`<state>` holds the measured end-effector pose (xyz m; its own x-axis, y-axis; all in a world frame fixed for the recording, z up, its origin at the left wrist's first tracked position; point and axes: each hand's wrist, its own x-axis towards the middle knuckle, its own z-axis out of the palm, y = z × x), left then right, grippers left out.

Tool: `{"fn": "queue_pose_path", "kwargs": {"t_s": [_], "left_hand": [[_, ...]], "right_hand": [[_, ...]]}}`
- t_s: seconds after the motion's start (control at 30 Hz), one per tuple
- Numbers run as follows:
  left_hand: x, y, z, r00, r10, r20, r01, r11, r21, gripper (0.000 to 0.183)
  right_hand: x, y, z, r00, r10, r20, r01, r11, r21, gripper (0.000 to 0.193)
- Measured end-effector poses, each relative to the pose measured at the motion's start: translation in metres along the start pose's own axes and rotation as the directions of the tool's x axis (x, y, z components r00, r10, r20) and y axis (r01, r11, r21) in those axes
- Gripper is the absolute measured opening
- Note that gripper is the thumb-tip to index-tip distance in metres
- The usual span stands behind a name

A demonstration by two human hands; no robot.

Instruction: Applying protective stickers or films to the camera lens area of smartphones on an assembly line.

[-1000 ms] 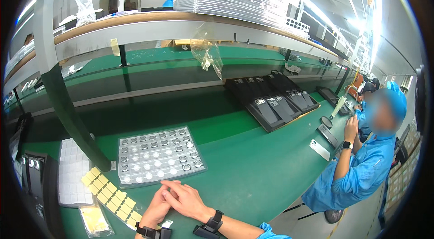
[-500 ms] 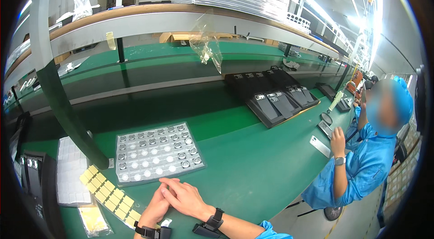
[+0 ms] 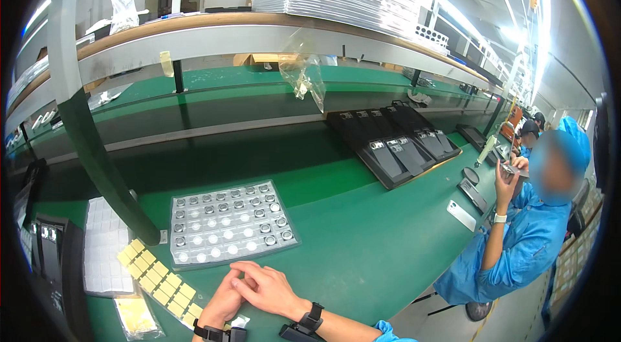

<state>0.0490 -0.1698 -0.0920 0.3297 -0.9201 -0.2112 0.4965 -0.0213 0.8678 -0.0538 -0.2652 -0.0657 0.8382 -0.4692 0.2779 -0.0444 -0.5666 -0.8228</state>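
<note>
In front of me at the table's near edge, my right hand (image 3: 270, 288) lies across my left hand (image 3: 224, 298), its fingers loosely stretched and holding no object. The fingers of my left hand are mostly hidden beneath it. Just beyond them sits a clear plastic tray (image 3: 294, 243) with rows of pockets, many holding small round metal-rimmed parts. Left of my hands runs a strip of yellow square pads (image 3: 159, 278). A small white scrap (image 3: 240, 321) lies beside my left wrist.
White sheets (image 3: 103, 258) and a bagged yellow pack (image 3: 134, 316) lie left of a dark green post (image 3: 107, 167). Black trays with dark flat parts (image 3: 391, 148) stand at the back right. A co-worker in blue (image 3: 517, 245) sits at the right, near a white flat panel (image 3: 460, 215).
My hands stay together, while the view has shifted slightly. The co-worker's near hand has risen from beside the table, and both their hands now hold a flat greyish piece.
</note>
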Motion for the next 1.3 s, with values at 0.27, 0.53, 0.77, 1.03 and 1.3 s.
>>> {"fn": "queue_pose_path", "kwargs": {"t_s": [0.27, 0.53, 0.77, 1.03, 1.3], "left_hand": [[-0.004, 0.010, 0.005, 0.999, -0.044, 0.031, 0.045, 0.999, -0.018, 0.047], [0.001, 0.001, -0.001, 0.997, -0.011, 0.077, 0.004, 0.995, 0.095, 0.046], [-0.001, 0.008, 0.011, 0.997, 0.016, 0.070, -0.029, 0.982, 0.186, 0.038], [0.001, 0.009, 0.009, 0.997, -0.007, 0.072, -0.008, 0.979, 0.203, 0.038], [0.000, 0.008, 0.012, 0.997, 0.027, 0.071, -0.041, 0.978, 0.204, 0.040]], "right_hand": [[0.000, -0.002, -0.007, 0.999, -0.034, -0.034, 0.035, 0.999, 0.030, 0.036], [0.002, 0.009, -0.007, 0.985, -0.168, 0.044, 0.172, 0.977, -0.129, 0.041], [0.000, 0.012, -0.007, 0.980, -0.189, 0.054, 0.195, 0.971, -0.138, 0.045], [0.000, 0.011, -0.006, 0.982, -0.182, 0.058, 0.190, 0.968, -0.167, 0.046], [0.000, 0.005, -0.010, 0.988, -0.121, 0.100, 0.135, 0.979, -0.155, 0.045]]}}
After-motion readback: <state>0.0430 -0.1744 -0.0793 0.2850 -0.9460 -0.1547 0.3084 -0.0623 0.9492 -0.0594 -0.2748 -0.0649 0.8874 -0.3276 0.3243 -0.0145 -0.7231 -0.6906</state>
